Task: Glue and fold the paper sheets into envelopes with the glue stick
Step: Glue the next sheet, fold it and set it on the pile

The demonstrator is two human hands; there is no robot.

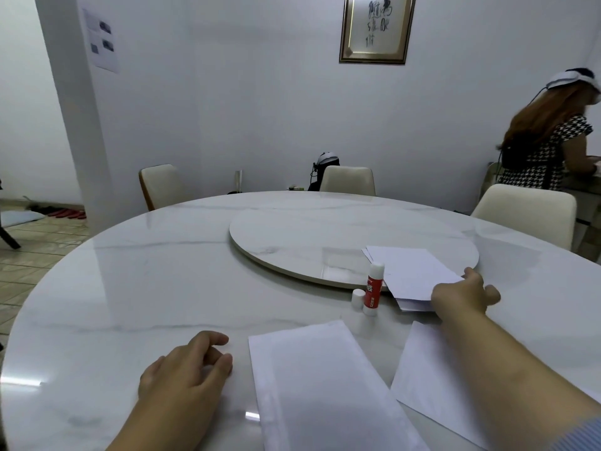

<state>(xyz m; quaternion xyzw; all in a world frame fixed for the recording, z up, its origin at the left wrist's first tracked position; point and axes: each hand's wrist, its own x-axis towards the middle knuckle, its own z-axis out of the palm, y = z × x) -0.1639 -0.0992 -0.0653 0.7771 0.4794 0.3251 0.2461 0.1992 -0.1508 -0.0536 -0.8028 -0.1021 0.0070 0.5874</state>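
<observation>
A folded white paper sheet (318, 385) lies on the table right in front of me. Another white sheet (432, 379) lies to its right, under my right forearm. A stack of white sheets (409, 271) rests half on the turntable's near edge. My right hand (461, 296) reaches out and pinches the near corner of that stack. The red and white glue stick (373, 289) stands upright just left of the stack, with its white cap (357, 299) standing beside it. My left hand (192, 369) rests on the table left of the folded sheet, fingers curled and holding nothing.
The round white marble table (146, 288) carries a round turntable (325, 232) in its middle. Cream chairs (348, 180) stand around the far side. A person (549, 141) stands at the far right by a counter. A framed picture (377, 27) hangs on the wall.
</observation>
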